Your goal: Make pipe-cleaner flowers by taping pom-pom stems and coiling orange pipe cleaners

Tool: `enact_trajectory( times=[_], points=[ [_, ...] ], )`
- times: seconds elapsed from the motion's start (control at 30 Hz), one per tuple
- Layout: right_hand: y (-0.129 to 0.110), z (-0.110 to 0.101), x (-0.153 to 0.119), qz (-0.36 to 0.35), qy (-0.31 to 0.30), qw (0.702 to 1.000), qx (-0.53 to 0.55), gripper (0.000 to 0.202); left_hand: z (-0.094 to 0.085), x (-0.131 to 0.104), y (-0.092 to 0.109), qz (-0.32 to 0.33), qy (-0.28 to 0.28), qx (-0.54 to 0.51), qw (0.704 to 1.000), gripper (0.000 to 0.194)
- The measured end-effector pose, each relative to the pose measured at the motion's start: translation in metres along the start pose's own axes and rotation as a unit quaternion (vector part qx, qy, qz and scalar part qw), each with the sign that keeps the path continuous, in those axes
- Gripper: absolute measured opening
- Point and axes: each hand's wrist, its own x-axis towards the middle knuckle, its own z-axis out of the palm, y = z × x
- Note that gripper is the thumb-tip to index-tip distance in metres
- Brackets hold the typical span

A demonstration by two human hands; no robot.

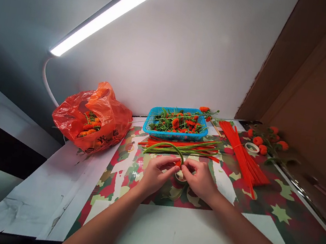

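Observation:
Both hands meet at the middle of the table. My left hand [157, 172] is closed, its thumb and fingertips pinching a small orange piece. My right hand [199, 178] is closed too, its fingertips on the end of a green fuzzy stem [169, 144] that arches up and to the left. Under the fingertips lies a roll of tape [181, 176], partly hidden. Just beyond the hands, green and red fuzzy stems [208, 148] lie in a loose pile.
Behind the pile stands a blue basket [174, 135] of orange flowers. An orange plastic bag [110, 117] with flowers sits left. A red stem bundle [241, 158], white tape roll [251, 148] and more flowers [262, 149] lie right. A lit lamp [116, 10] hangs above.

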Motion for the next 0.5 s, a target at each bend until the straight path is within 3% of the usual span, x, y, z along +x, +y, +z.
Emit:
enact_trajectory(
  times=[0.2, 0.4, 0.5],
  points=[
    [0.0010, 0.0027, 0.0043, 0.118, -0.043, 0.974, 0.189, 0.023, -0.0031, -0.0015, 0.0046, 0.192, -0.003, 0.166, 0.967, 0.022],
    [0.0015, 0.0031, 0.0046, 0.196, -0.084, 0.928, 0.306, 0.024, -0.0061, 0.0004, 0.0030, 0.337, -0.014, 0.218, 0.916, 0.025],
    [0.0002, 0.0020, 0.0033, 0.220, -0.094, 0.904, 0.354, 0.023, -0.0079, 0.0010, 0.0031, 0.374, -0.030, 0.223, 0.900, 0.031]
  ],
)
